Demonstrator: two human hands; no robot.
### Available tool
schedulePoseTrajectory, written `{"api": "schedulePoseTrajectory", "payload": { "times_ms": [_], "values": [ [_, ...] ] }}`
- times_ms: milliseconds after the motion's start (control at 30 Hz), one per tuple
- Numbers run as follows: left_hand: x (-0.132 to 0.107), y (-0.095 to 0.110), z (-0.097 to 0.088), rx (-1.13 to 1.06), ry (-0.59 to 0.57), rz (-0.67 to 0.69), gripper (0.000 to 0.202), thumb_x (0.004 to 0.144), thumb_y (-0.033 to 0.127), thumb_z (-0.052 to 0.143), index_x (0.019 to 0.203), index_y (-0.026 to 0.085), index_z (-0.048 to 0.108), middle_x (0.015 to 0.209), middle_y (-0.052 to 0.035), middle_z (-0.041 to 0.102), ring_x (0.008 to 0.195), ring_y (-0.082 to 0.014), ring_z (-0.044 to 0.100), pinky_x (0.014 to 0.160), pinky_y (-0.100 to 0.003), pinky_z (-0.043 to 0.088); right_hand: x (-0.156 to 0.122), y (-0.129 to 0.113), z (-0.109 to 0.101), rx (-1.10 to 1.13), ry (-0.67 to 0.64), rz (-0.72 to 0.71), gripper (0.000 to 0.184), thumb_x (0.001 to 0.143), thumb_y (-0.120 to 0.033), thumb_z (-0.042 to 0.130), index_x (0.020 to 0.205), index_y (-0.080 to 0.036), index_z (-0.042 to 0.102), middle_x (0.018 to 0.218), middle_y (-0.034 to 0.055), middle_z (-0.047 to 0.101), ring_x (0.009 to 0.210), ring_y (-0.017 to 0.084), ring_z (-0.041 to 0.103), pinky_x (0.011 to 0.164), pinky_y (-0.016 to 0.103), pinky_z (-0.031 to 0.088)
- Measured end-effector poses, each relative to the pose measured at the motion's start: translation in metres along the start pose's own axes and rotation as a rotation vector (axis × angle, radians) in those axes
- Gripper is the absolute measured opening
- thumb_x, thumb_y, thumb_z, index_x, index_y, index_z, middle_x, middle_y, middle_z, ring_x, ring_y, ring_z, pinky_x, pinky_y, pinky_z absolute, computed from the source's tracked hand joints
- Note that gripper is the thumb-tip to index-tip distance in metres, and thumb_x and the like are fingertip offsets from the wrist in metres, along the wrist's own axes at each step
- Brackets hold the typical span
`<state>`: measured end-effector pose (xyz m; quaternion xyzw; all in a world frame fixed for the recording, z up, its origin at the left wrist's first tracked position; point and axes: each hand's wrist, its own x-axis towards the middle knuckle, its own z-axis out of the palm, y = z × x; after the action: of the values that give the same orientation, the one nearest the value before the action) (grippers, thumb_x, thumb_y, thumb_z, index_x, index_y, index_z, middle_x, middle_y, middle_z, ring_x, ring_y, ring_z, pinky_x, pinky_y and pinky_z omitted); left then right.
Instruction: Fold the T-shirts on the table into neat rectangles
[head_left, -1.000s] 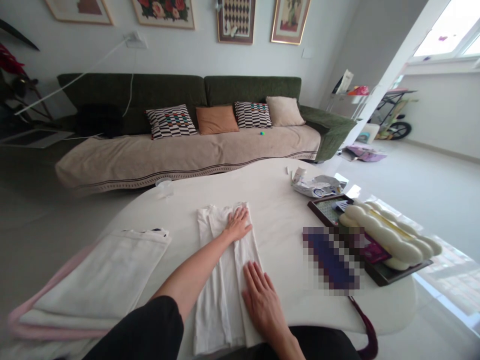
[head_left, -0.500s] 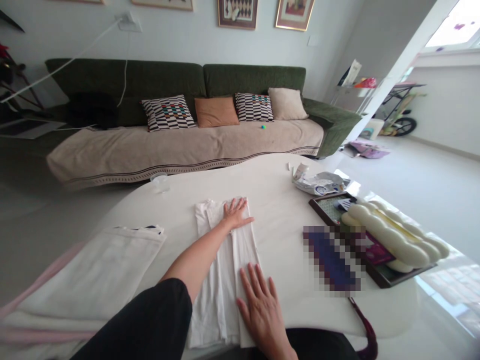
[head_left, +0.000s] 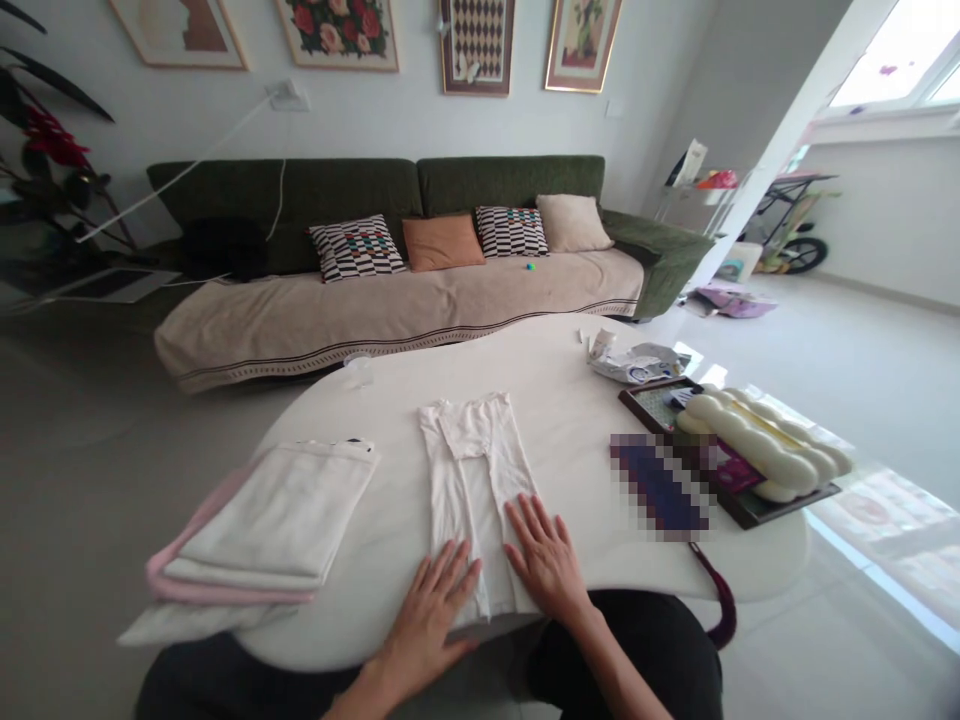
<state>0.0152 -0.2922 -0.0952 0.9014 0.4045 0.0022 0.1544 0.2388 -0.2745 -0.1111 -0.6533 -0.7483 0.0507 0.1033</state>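
A white garment (head_left: 480,430), its sides folded inward into a long strip, lies flat on the white table (head_left: 585,400) in front of me. My left hand (head_left: 439,590) rests on the lower left part of the cloth, fingers stretched out. On the lower right edge of the garment lies my right hand (head_left: 546,555), palm down with the fingers spread. Neither hand grips anything. Left of the garment sits a stack of folded white and pink clothes (head_left: 277,510), partly over the table's edge.
To the right, a dark tray (head_left: 757,515) holds a cream puffy tissue cover (head_left: 765,440). A pixelated dark item (head_left: 660,490) with a tassel (head_left: 720,600) lies beside it. Behind are a crumpled plastic bag (head_left: 637,362), a clear cup (head_left: 358,373) and a green sofa (head_left: 510,175).
My left hand has moved from the garment's far end back to its near end. The right hand stays on the right edge. The view has tilted up slightly.
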Motion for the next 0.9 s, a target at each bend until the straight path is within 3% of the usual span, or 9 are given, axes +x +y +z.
{"api": "schedulePoseTrajectory", "payload": {
  "times_ms": [133, 233, 300, 400, 467, 533, 633, 733, 900],
  "values": [
    [-0.006, 0.004, -0.001, 0.061, -0.027, -0.02, 0.071, 0.079, 0.027, 0.055, 0.138, 0.034, 0.015, 0.146, -0.0018, 0.01, 0.133, -0.0263, 0.007, 0.105, -0.047, 0.018, -0.007, -0.007, -0.016, 0.033, -0.105, -0.005, 0.056, 0.088, -0.044, 0.029, 0.138, -0.026, 0.015, 0.145, 0.0061, 0.014, 0.133, 0.021, 0.008, 0.101, 0.049, 0.019],
    [-0.015, 0.002, -0.006, 0.082, -0.05, -0.014, 0.075, 0.077, 0.013, 0.052, 0.137, 0.036, 0.013, 0.146, 0.0001, 0.007, 0.133, -0.0251, 0.007, 0.105, -0.047, 0.018, -0.032, -0.013, -0.028, 0.039, -0.16, -0.131, 0.077, 0.078, -0.049, 0.045, 0.139, -0.024, 0.006, 0.146, 0.0078, 0.006, 0.133, 0.024, 0.003, 0.102, 0.052, 0.014],
    [-0.026, 0.0, -0.005, 0.083, -0.058, -0.022, 0.081, 0.072, 0.003, 0.047, 0.137, 0.036, 0.011, 0.146, 0.0014, 0.007, 0.133, -0.024, 0.007, 0.105, -0.046, 0.018, -0.054, -0.015, -0.027, -0.013, -0.148, -0.23, 0.088, 0.071, -0.039, 0.055, 0.139, -0.024, 0.003, 0.146, 0.0072, 0.005, 0.133, 0.026, 0.002, 0.102, 0.052, 0.01],
    [-0.041, 0.0, -0.001, 0.046, -0.038, -0.026, 0.088, 0.065, -0.006, 0.038, 0.137, 0.037, 0.011, 0.145, 0.0045, 0.009, 0.133, -0.0217, 0.008, 0.106, -0.045, 0.017, -0.079, -0.015, -0.013, -0.146, -0.049, -0.279, 0.08, 0.071, -0.008, 0.044, 0.139, -0.027, 0.005, 0.146, 0.0035, 0.01, 0.133, 0.022, 0.008, 0.103, 0.05, 0.013],
    [-0.048, 0.001, -0.001, 0.005, -0.026, -0.036, 0.09, 0.063, -0.007, 0.035, 0.137, 0.037, 0.012, 0.145, 0.0061, 0.01, 0.133, -0.0204, 0.009, 0.107, -0.044, 0.016, -0.086, -0.014, -0.004, -0.215, 0.03, -0.28, 0.079, 0.07, 0.003, 0.033, 0.138, -0.029, 0.011, 0.145, 0.0012, 0.016, 0.132, 0.019, 0.014, 0.103, 0.046, 0.018],
    [-0.052, 0.002, -0.004, -0.044, -0.036, -0.048, 0.089, 0.062, -0.005, 0.035, 0.137, 0.035, 0.013, 0.145, 0.0066, 0.011, 0.133, -0.0195, 0.009, 0.107, -0.044, 0.016, -0.088, -0.015, 0.0, -0.238, 0.08, -0.293, 0.078, 0.069, 0.004, 0.031, 0.138, -0.029, 0.015, 0.144, 0.0014, 0.019, 0.131, 0.019, 0.018, 0.103, 0.045, 0.02],
    [-0.058, 0.005, -0.011, -0.123, -0.066, -0.043, 0.084, 0.064, -0.002, 0.037, 0.137, 0.034, 0.017, 0.144, 0.0062, 0.014, 0.133, -0.0185, 0.011, 0.107, -0.044, 0.017, -0.091, -0.023, -0.005, -0.212, 0.064, -0.311, 0.078, 0.068, -0.006, 0.043, 0.138, -0.029, 0.016, 0.145, 0.0041, 0.015, 0.132, 0.025, 0.015, 0.102, 0.05, 0.017],
    [-0.061, 0.008, -0.017, -0.198, -0.072, -0.052, 0.078, 0.067, 0.002, 0.039, 0.136, 0.034, 0.021, 0.144, 0.0051, 0.019, 0.132, -0.0179, 0.014, 0.107, -0.043, 0.018, -0.096, -0.036, -0.005, -0.171, 0.025, -0.261, 0.09, 0.061, -0.019, 0.058, 0.139, -0.028, 0.014, 0.145, 0.0072, 0.009, 0.132, 0.031, 0.009, 0.101, 0.057, 0.012],
    [-0.054, 0.012, -0.032, -0.318, -0.081, -0.069, 0.059, 0.076, 0.013, 0.04, 0.133, 0.03, 0.034, 0.138, 0.0012, 0.034, 0.129, -0.0192, 0.026, 0.105, -0.042, 0.022, -0.096, -0.053, 0.028, -0.162, 0.185, -0.109, 0.09, 0.064, -0.012, 0.054, 0.14, -0.028, 0.007, 0.145, 0.01, 0.007, 0.13, 0.033, 0.011, 0.099, 0.056, 0.018]
  ]
}}
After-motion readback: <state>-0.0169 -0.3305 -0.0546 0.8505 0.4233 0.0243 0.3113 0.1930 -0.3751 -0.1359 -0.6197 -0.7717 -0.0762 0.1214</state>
